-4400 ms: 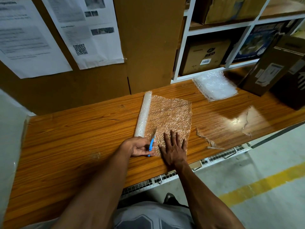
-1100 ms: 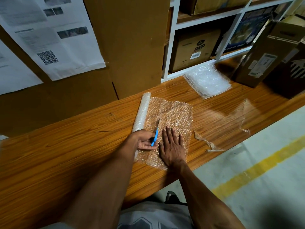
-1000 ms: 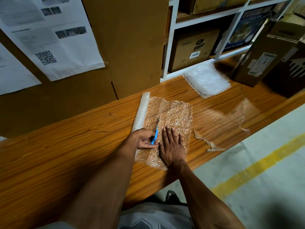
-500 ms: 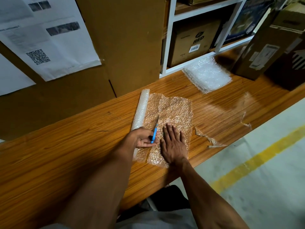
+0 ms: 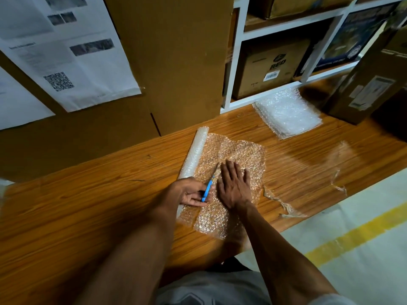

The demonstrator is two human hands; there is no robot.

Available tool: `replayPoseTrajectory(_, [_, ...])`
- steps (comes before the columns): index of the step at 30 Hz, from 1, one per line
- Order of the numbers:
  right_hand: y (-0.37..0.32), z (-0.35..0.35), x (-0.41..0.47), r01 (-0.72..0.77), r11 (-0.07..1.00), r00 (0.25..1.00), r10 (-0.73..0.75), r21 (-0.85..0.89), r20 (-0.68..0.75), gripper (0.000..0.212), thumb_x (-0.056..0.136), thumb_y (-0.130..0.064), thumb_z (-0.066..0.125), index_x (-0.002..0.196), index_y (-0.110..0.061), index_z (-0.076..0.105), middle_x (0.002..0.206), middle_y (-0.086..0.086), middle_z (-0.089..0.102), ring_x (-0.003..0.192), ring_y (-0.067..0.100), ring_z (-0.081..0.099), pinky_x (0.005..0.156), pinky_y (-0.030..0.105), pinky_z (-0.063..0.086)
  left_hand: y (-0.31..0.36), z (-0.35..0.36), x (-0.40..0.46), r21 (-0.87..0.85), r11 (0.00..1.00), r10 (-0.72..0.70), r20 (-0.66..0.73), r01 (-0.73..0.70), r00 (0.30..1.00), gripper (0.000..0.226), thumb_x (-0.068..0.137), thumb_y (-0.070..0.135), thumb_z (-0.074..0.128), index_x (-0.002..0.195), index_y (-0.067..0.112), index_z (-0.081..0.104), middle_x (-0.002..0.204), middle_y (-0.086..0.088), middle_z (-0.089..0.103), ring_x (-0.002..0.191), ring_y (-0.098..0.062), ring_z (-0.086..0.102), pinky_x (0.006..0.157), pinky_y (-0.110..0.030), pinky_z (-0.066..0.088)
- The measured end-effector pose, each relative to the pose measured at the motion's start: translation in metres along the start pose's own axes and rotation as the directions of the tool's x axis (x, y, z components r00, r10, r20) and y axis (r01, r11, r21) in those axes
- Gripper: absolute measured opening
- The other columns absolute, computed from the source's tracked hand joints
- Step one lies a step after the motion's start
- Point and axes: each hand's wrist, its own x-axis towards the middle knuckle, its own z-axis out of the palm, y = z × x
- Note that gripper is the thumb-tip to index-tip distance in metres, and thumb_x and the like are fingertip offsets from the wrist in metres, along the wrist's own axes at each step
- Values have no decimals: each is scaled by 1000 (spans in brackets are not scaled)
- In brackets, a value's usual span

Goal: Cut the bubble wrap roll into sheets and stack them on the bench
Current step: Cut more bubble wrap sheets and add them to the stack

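A long wooden table (image 5: 92, 208) runs across the view, backed by a cardboard wall with taped paper notices and, to the right, white shelves holding boxes. On the table, near its front edge, lies a bubble wrap roll (image 5: 193, 155), its long axis pointing away from the person and slightly to the right. An unrolled stretch of bubble wrap (image 5: 237, 155) spreads flat from the roll's right side. Farther back and to the right, well apart from the roll, sits a stack of cut bubble wrap sheets (image 5: 286, 113). Thin plastic scraps (image 5: 284, 205) lie near the front edge on the right. The right hand (image 5: 234, 187) presses flat on the unrolled stretch, fingers straight and spread. The left hand (image 5: 191, 193) sits just beside it, fingers curled around a blue-handled knife (image 5: 208, 187). The blade points away from the person, parallel to the roll, in the narrow strip between roll and right hand. The cut appears partway along, so the uncut remainder likely lies straight ahead of the blade, toward the roll's far end.
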Motion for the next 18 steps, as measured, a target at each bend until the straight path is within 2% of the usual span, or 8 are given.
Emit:
replayPoseTrajectory(3, [2, 3, 4, 14, 999, 1000, -13, -44, 11, 72, 104, -55, 11, 167, -21, 0, 174, 1, -9, 160, 24, -13, 127, 58, -2, 5, 0, 0, 18, 1000, 7, 10, -8, 1000, 18, 97, 18, 70, 112, 11, 75, 119, -17, 74, 112, -28, 72, 95, -46, 60])
replayPoseTrajectory(5, [2, 5, 4, 17, 997, 1000, -16, -69, 13, 74, 103, -56, 9, 167, -20, -1, 174, 2, -9, 160, 25, -14, 127, 59, -1, 10, 1, 0, 41, 999, 15, -2, -15, 1000, 29, 91, 22, 76, 115, 5, 72, 118, -16, 74, 109, -27, 72, 94, -45, 60])
replayPoseTrajectory(11, [3, 4, 2, 12, 998, 1000, -13, -66, -4, 74, 104, -57, 11, 167, -20, 0, 174, 1, -9, 160, 24, -14, 127, 58, 0, 25, 8, 0, 99, 995, 22, -28, -19, 999, 36, 89, 27, 80, 116, 4, 72, 107, -12, 74, 99, -21, 73, 77, -33, 63])
replayPoseTrajectory(15, [2, 4, 2, -7, 998, 1000, 7, -55, -13, 75, 104, -57, 10, 167, -18, 1, 174, 2, -8, 160, 24, -12, 128, 57, 0, 24, 9, 6, 46, 998, 46, -76, -42, 996, 15, 89, 10, 79, 99, -1, 73, 90, -13, 75, 81, -18, 74, 85, -37, 63])
replayPoseTrajectory(16, [2, 5, 2, -20, 999, 1000, 19, -48, -14, 76, 104, -58, 11, 167, -18, 2, 174, 3, -7, 160, 24, -11, 128, 56, 0, 23, 9, 7, 27, 998, 58, -93, -56, 994, 14, 88, 7, 78, 97, -2, 72, 92, -14, 76, 82, -18, 75, 89, -39, 62])
replayPoseTrajectory(18, [2, 8, 2, -47, 998, 999, 46, -42, -21, 77, 103, -60, 12, 167, -17, 4, 174, 3, -6, 160, 24, -10, 128, 56, 0, 21, 9, 10, -7, 997, 70, -107, -71, 992, 13, 87, 2, 77, 97, -4, 71, 109, -20, 75, 100, -25, 75, 95, -40, 60])
